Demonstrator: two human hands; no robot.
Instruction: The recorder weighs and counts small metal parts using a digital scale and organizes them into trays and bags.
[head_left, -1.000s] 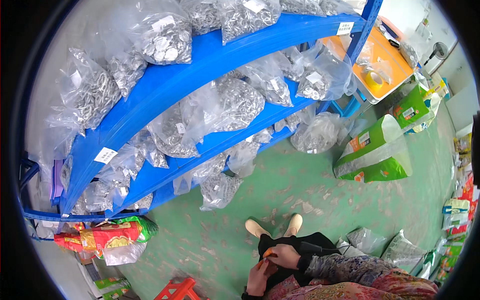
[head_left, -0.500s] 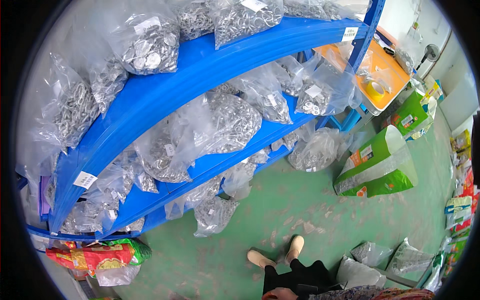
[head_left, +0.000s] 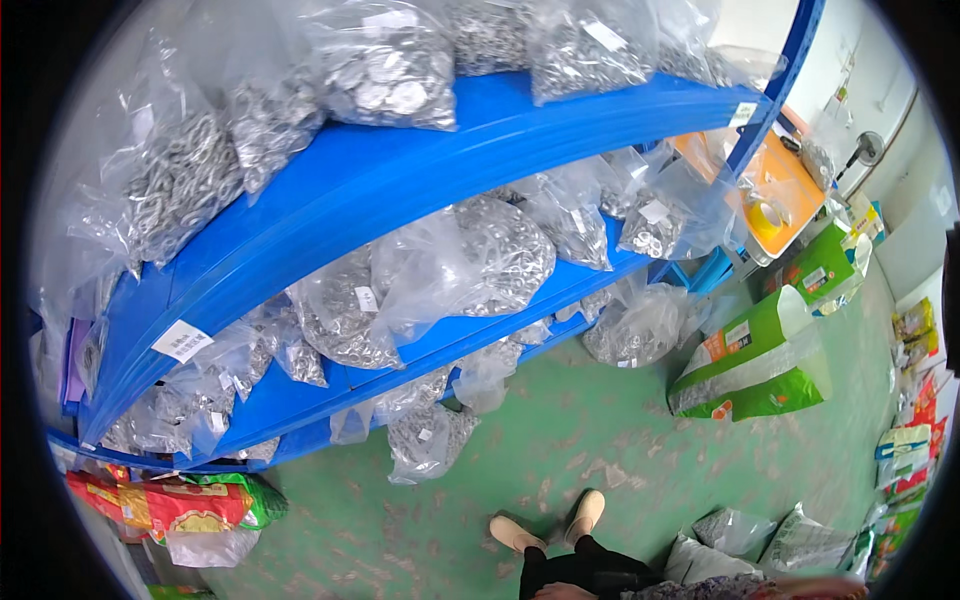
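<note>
My left hand (head_left: 565,592) shows only as a sliver at the lower edge, in front of my dark trousers; its fingers are cut off. A blurred strip of skin, seemingly my right hand (head_left: 822,588), lies along the lower edge beside a patterned sleeve (head_left: 715,587). Neither hand touches a shelf, and whether they hold anything is hidden. Ahead stands a blue shelf rack (head_left: 420,165) loaded with clear bags of silvery metal parts. A bag of round discs (head_left: 392,75) rests on its top level, and a bag of metal rings (head_left: 505,255) lies on the level below.
Green-and-white sacks (head_left: 750,365) stand on the green floor at right, near an orange table (head_left: 795,185) with yellow tape (head_left: 765,218). Filled bags (head_left: 735,530) lie at lower right. A clear bag (head_left: 430,440) lies by the rack; red packaging (head_left: 160,505) sits at lower left.
The view has shifted, so the upper shelf and its bags appear larger and farther right. My left hand has sunk toward the lower edge; a strip of skin has appeared at lower right.
</note>
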